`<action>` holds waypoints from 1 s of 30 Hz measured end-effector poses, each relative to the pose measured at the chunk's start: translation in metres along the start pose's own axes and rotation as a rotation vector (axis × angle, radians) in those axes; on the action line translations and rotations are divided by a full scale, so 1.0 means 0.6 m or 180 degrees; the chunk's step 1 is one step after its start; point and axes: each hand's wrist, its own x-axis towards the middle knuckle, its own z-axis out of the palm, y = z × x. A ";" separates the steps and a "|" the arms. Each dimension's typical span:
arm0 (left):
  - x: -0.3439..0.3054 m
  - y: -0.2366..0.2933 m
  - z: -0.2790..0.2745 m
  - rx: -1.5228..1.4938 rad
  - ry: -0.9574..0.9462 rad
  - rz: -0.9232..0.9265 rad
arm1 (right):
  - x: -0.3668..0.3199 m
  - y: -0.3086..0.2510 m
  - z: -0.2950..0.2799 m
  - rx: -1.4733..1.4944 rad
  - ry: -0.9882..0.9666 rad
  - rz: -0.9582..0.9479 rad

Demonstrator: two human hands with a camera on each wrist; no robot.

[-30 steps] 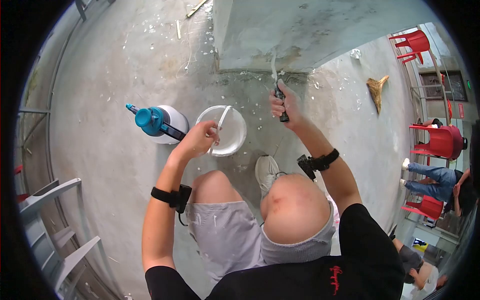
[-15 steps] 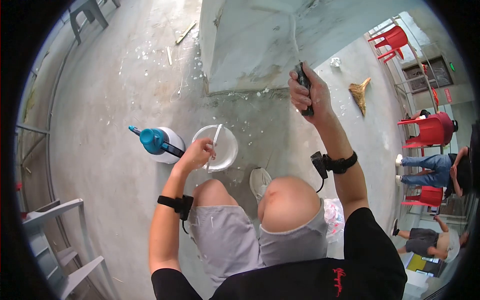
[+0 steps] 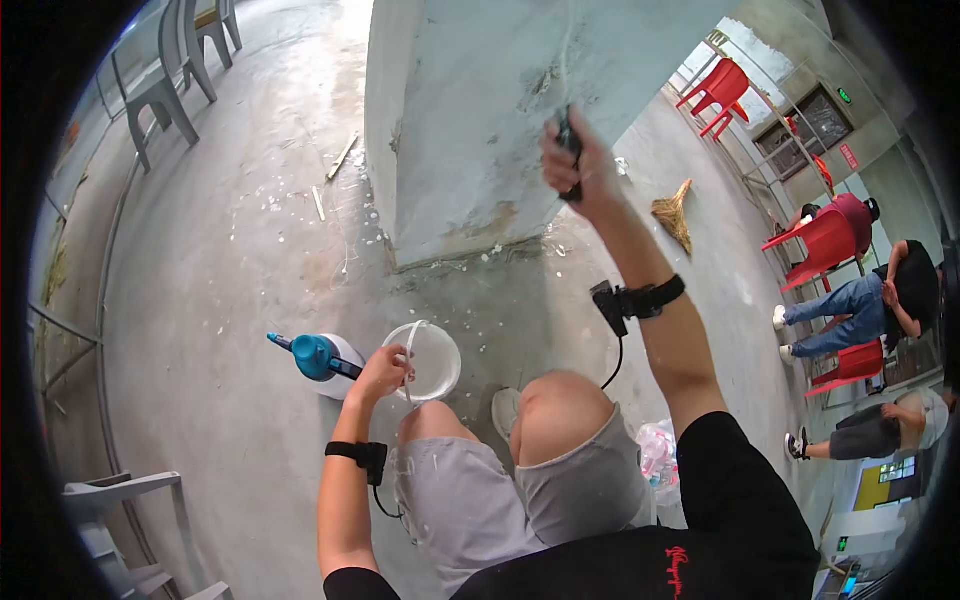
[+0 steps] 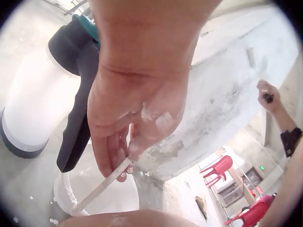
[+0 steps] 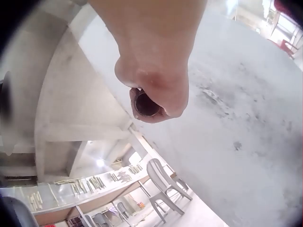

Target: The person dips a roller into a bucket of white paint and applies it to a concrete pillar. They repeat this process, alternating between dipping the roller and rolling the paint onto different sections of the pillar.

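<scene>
My left hand (image 3: 383, 372) grips the white handle (image 4: 105, 183) of a white bucket (image 3: 452, 362), its fingers curled about the strip over the rim. White smears mark that palm in the left wrist view. Up at the grey pillar (image 3: 465, 150), my right hand (image 3: 588, 165) holds a putty knife by its black handle (image 3: 569, 150). The blade is pale and thin against the pillar face. From the right wrist view, only the dark round butt of the handle (image 5: 147, 105) shows below the fist. Left of the bucket stands a white spray bottle (image 3: 345, 362) with a teal top.
White specks dot the concrete floor (image 3: 250, 300). A straw broom head (image 3: 676, 215) lies right of the pillar, and a clear plastic bag (image 3: 658, 458) beside my knee. Grey chairs (image 3: 160, 90) stand at left, red chairs (image 3: 722, 88) at right, where several people are.
My right hand has moved up the pillar face with the putty knife. The left hand stays on the bucket handle. The head view has tilted up, showing more of the pillar.
</scene>
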 end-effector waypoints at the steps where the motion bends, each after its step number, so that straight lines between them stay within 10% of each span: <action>1: 0.000 -0.002 -0.001 0.0006 -0.0014 -0.0010 | 0.000 0.027 -0.020 0.0033 0.0143 0.0137; 18: 0.003 0.000 -0.001 0.0340 -0.0167 0.0054 | -0.099 0.377 -0.228 -0.0327 0.0574 0.1514; 30: 0.008 0.009 0.008 0.0452 -0.0082 0.0139 | -0.066 0.138 -0.283 -0.0082 0.0301 0.0516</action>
